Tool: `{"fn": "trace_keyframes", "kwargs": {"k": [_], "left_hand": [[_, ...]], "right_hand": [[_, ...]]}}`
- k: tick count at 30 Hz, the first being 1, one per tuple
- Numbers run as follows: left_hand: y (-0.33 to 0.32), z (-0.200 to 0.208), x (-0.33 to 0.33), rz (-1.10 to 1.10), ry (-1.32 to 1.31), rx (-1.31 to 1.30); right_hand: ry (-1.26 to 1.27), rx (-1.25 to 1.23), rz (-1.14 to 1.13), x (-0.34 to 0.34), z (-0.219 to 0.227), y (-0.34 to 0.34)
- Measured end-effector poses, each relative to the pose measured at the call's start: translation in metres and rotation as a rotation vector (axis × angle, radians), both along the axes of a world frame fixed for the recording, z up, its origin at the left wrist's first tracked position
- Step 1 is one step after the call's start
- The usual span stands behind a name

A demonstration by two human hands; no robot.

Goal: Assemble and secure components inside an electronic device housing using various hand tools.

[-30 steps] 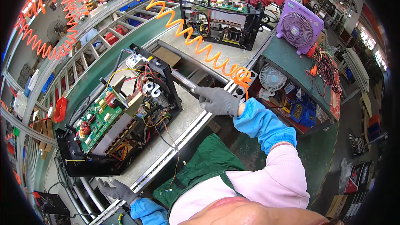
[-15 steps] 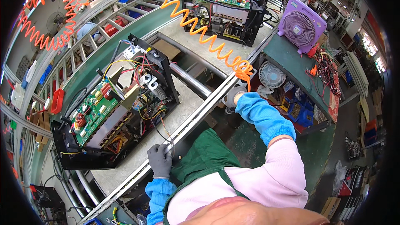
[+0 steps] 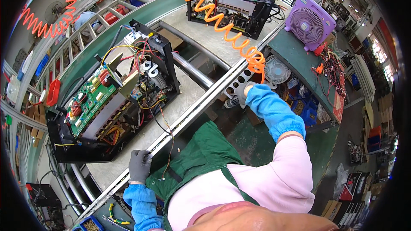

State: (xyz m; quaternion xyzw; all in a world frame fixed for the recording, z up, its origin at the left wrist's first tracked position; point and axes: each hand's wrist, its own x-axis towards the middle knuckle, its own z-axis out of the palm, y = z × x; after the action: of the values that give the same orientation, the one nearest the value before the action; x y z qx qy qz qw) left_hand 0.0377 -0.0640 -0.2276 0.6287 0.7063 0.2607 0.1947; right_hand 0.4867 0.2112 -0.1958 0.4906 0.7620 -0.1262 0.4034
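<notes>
My left hand (image 3: pixel 140 167), in a grey glove, rests at the near metal rail (image 3: pixel 169 134) with its fingers loosely bent and holding nothing I can see. My right hand (image 3: pixel 248 90) is at a metal bracket with round holes (image 3: pixel 238 82), beyond the rail. It is closed round what seems to be an air screwdriver (image 3: pixel 231 102); the sleeve and bracket hide most of the grip. An orange coiled air hose (image 3: pixel 252 57) runs down to that hand. On the left stands an open black chassis (image 3: pixel 79 149) with a green circuit board (image 3: pixel 92 105); a thin wire (image 3: pixel 171 145) hangs from it over the rail.
A second open chassis (image 3: pixel 233 8) stands farther along the roller line (image 3: pixel 195 70). On the right, a green table (image 3: pixel 295 49) bears a purple fan (image 3: pixel 309 21) and wire bundles (image 3: pixel 332 70). Blue bins (image 3: pixel 309 114) sit below. Green-yellow cutters (image 3: pixel 114 216) lie at lower left.
My left hand has slid left and nearer along the rail, away from the hanging wire. My right hand has shifted slightly, uncovering the holed bracket. The co-worker's gloved hand has left the far chassis.
</notes>
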Motion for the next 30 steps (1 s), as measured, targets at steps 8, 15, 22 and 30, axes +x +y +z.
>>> {"fn": "trace_keyframes", "kwargs": {"k": [8,15,22,30], "left_hand": [[-0.005,0.011,0.031,-0.082,-0.388,-0.055],[0.036,-0.001,0.123,-0.553,-0.913,-0.369],[0.060,-0.033,0.149,0.309,-2.196,-0.143],[0.069,0.008,0.142,0.075,-1.854,-0.281]], "right_hand": [[0.217,-0.059,0.031,-0.002,0.133,-0.070],[0.593,0.002,0.036,-0.044,0.138,-0.116],[0.967,-0.407,-0.098,-0.070,0.015,-0.158],[1.612,-1.584,-0.797,-0.104,-0.074,-0.167]]}}
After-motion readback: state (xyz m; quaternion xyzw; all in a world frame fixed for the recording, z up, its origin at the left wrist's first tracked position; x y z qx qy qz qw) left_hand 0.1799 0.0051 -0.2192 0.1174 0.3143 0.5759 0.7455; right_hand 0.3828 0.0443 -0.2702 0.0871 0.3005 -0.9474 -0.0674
